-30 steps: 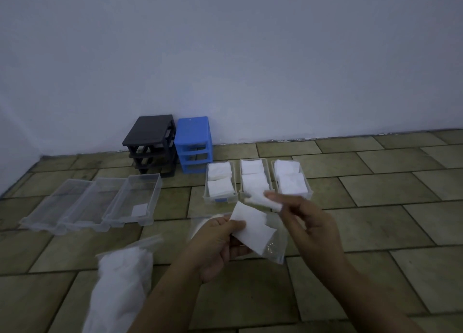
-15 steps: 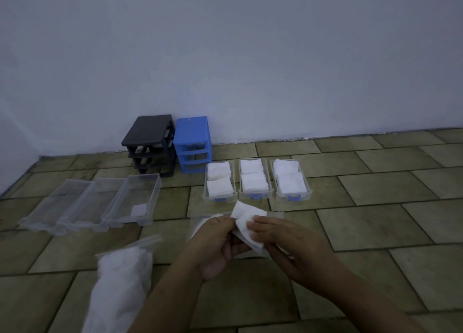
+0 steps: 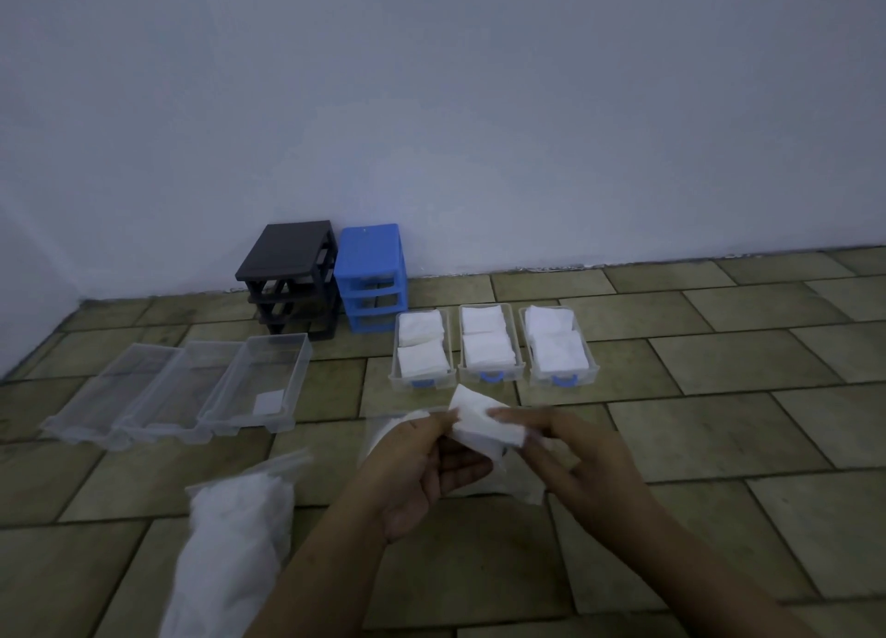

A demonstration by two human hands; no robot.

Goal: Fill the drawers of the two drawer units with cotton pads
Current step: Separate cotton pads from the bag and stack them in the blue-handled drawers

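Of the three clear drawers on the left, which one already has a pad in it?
The rightmost of the three clear drawers, nearest the black unit: one single white pad lies at its near end. The other two show none.

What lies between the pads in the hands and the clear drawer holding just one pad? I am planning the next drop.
Nothing visible blocks it. The cotton pads, held by left hand and right hand, have bare floor between them and the near-empty drawer. The pad bag lies nearer the person.
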